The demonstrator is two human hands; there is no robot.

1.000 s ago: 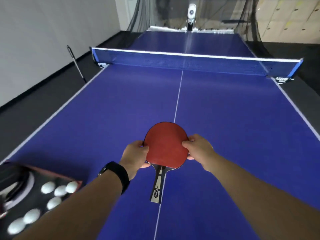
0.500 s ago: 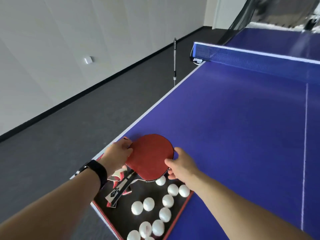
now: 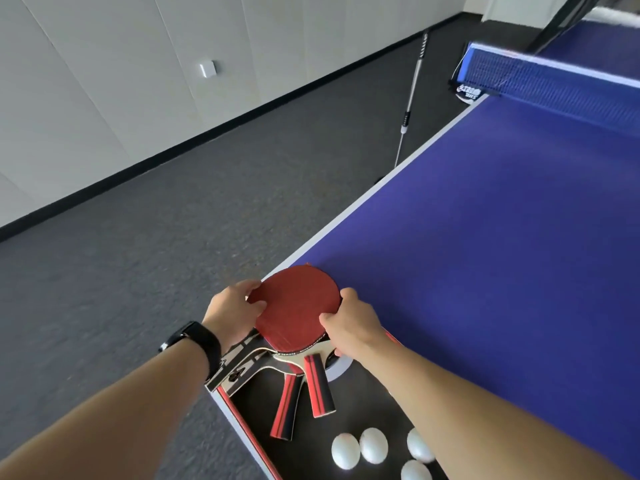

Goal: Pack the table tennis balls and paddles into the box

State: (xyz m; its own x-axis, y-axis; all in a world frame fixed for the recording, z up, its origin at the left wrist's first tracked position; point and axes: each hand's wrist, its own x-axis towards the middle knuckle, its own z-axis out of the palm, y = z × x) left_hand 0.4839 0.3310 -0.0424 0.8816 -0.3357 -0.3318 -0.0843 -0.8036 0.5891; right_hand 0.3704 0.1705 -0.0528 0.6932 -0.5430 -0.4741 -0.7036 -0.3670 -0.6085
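A red-faced paddle lies flat over the far end of the open black box at the table's near left corner. My left hand grips its left edge and my right hand grips its right edge. Its black-and-white handle points toward me on the left. Under it lie other paddles, whose red-and-black striped handles stick out toward me. Several white balls rest on the black insert near the bottom edge; my right forearm hides part of them.
The box has a red rim and sits against the blue table's white left edge. A net crosses the table far right. A thin metal pole stands on the grey floor beside the table.
Both hands carried the red paddle from the table's middle over to the box at the left corner and lowered it onto the paddles lying there. The camera swung left and closer.
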